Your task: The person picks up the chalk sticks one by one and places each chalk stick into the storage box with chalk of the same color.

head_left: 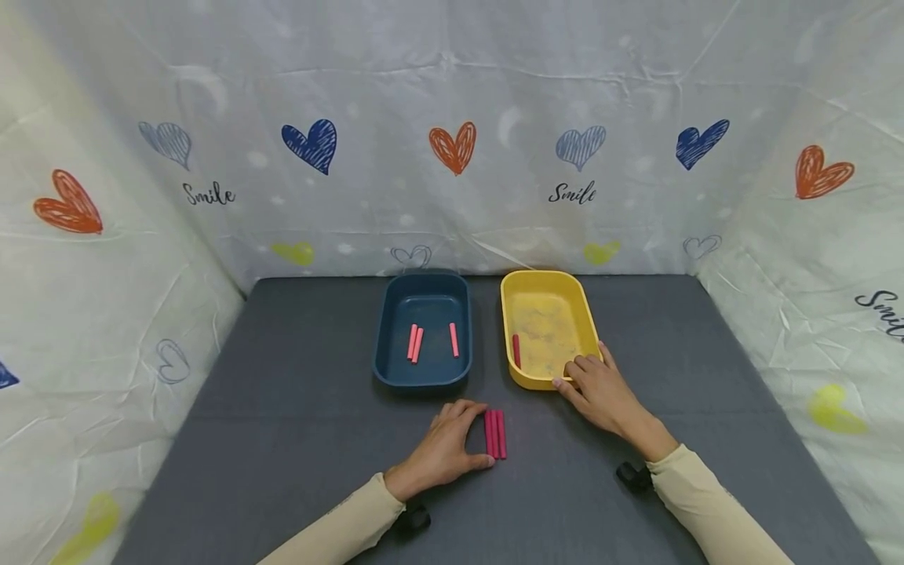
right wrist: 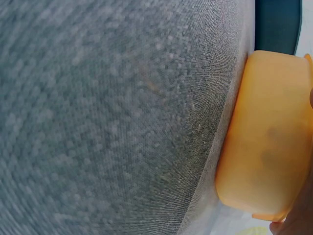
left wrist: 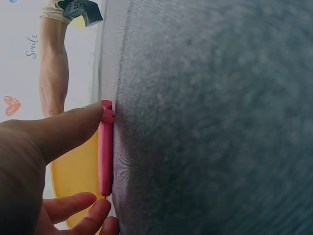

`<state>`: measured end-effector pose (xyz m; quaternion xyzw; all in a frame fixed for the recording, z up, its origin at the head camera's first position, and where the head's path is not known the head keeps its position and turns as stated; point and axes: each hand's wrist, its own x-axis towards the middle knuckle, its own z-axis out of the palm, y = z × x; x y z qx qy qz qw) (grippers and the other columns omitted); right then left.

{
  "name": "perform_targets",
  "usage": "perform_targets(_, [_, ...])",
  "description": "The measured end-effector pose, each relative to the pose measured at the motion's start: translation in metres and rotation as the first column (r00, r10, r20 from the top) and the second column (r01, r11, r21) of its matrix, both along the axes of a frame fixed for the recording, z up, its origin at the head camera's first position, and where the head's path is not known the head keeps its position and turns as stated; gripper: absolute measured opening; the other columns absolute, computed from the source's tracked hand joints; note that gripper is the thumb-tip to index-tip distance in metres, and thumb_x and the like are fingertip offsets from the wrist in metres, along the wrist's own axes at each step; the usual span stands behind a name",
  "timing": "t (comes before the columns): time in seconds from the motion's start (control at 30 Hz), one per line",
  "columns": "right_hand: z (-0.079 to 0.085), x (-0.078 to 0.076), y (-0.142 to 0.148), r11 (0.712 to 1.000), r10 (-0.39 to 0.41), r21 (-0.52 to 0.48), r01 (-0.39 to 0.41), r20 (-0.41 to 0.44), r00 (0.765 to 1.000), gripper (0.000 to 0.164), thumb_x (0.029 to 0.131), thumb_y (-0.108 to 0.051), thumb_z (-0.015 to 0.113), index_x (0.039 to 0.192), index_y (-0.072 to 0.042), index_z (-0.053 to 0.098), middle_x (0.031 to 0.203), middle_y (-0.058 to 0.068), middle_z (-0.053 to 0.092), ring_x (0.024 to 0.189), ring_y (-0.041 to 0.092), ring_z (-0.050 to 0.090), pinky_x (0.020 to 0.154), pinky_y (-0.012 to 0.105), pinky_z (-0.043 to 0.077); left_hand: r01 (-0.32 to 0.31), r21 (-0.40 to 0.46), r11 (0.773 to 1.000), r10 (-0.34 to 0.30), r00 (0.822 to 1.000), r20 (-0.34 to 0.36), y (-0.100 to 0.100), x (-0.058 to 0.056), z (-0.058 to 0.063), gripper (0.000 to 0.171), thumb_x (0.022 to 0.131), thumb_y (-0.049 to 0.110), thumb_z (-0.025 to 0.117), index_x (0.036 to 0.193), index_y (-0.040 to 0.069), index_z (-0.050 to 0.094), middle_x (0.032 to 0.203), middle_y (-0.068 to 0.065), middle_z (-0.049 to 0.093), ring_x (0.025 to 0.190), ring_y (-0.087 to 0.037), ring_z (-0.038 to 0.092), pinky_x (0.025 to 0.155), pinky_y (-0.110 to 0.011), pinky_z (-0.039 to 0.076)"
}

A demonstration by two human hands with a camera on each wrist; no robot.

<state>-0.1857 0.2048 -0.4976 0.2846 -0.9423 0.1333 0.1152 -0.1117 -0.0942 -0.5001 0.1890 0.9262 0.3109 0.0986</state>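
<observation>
Three dark pink chalk sticks [head_left: 496,434] lie side by side on the grey table in front of the containers. My left hand [head_left: 443,446] spans them lengthwise, thumb at the near end and fingertips at the far end. In the left wrist view the thumb overlaps one end of the chalk sticks [left wrist: 105,156]. My right hand [head_left: 606,392] grips the near right corner of a yellow tray [head_left: 521,378], thumb outside and fingers over the rim. One dark red chalk stick [head_left: 516,351] lies inside that tray, along its left wall.
Left of the yellow tray stands a dark blue tray [head_left: 421,384] holding three light pink chalk sticks [head_left: 454,340]. Both trays sit near the table's back edge. A white cloth [head_left: 381,212] printed with hearts hangs behind and at both sides of the table [head_left: 297,408].
</observation>
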Motion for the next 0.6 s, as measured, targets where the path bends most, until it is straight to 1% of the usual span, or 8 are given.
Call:
perform_targets(0.23, [0.0003,0.0000,-0.0003,1.000,-0.014,0.009,0.014,0.030,0.999,0.023,0.099,-0.039,0.056,0.086,-0.019,0.057,0.082,-0.001,0.057,0.086,0.024,0.059,0.116,0.064,0.020,-0.003,-0.027,1.000,0.001,0.999,-0.044,0.0008,0.0007,-0.0047,0.076,0.074,0.038,0.085,0.137,0.009,0.053,0.130,-0.007,0.055,0.119,-0.026,0.047,0.101,-0.050,0.041])
perform_targets(0.37, [0.0012,0.0000,-0.0007,1.000,-0.018,0.014,0.018,0.046,0.999,0.024,0.099,-0.040,0.054,0.087,-0.019,0.057,0.083,-0.001,0.057,0.086,0.024,0.059,0.116,0.063,0.018,-0.004,-0.028,1.000,0.003,0.999,-0.049,0.0012,0.0010,-0.0057,0.078,0.073,0.038,0.085,0.137,0.009,0.053,0.130,-0.008,0.056,0.120,-0.027,0.047,0.101,-0.051,0.041])
perform_targets(0.6, [0.0025,0.0002,-0.0005,1.000,-0.019,0.014,0.018,0.049,0.999,0.025,0.099,-0.040,0.055,0.086,-0.019,0.057,0.082,-0.001,0.056,0.086,0.024,0.059,0.117,0.063,0.019,0.002,-0.023,1.000,-0.003,0.999,-0.046,0.0014,0.0001,-0.0056,0.079,0.072,0.037,0.087,0.137,0.007,0.053,0.130,-0.008,0.054,0.119,-0.027,0.047,0.101,-0.051,0.041])
